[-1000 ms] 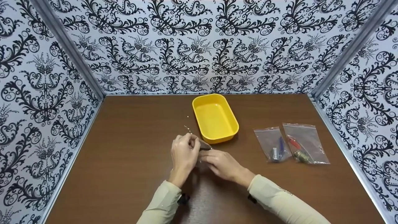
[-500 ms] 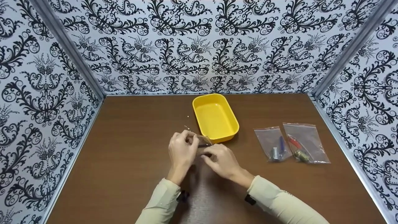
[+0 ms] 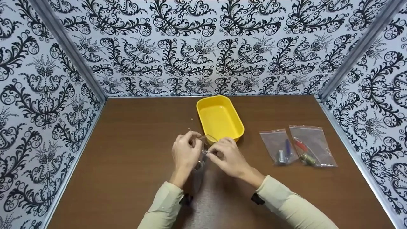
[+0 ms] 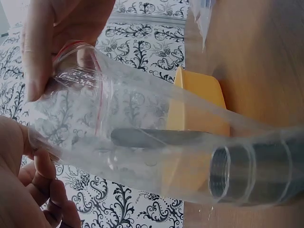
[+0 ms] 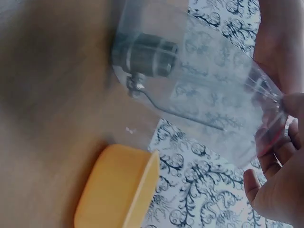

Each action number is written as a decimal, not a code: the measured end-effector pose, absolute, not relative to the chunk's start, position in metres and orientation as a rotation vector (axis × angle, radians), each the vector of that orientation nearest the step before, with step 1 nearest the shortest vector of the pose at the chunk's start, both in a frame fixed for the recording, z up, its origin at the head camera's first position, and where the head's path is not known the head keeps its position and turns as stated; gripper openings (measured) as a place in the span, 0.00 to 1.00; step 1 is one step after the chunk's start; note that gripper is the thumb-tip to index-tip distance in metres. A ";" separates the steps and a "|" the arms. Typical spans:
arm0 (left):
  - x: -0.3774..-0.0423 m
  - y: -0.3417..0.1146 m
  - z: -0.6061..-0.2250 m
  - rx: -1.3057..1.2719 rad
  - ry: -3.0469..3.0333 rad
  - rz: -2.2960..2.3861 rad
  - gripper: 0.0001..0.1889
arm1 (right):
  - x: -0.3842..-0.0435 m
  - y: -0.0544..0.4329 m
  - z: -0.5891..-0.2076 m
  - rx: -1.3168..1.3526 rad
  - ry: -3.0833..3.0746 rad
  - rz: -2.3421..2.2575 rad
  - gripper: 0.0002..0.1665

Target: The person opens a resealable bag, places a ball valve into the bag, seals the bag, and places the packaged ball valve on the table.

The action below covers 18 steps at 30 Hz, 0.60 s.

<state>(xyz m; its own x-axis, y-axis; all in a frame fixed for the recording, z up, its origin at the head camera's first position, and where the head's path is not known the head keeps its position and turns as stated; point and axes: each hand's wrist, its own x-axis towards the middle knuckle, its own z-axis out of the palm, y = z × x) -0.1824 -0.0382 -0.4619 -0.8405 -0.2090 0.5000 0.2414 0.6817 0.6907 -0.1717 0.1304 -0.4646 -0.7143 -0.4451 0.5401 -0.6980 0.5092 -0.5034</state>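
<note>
A clear zip bag (image 4: 137, 104) with a red strip near its mouth hangs between the two hands, mouth spread and upward. My left hand (image 3: 186, 152) pinches one side of the mouth. The opposite side is pinched by my right hand (image 3: 229, 156), thumb and index finger at the rim. Low in the bag sits what looks like a ball valve, a grey metal body (image 5: 151, 54) with a round threaded end. Its long grey lever (image 4: 161, 137) points up toward the mouth. In the head view the hands cover most of the bag.
Behind the hands stands a yellow tray (image 3: 243, 130). To the right lie two zip bags: one with a blue handle (image 3: 287, 149) and silvery fitting, another with a red handle (image 3: 300, 145) and brassy fitting. Small white bits (image 3: 190, 129) lie left of the tray.
My right hand has risen and moved slightly farther from the body. The bag's mouth has spread wider, and a round metal end has come into sight below the hands.
</note>
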 end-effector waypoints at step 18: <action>-0.191 -0.062 -0.486 -0.275 -2.500 -1.156 0.09 | -0.189 0.162 -0.443 1.085 -2.402 1.042 0.04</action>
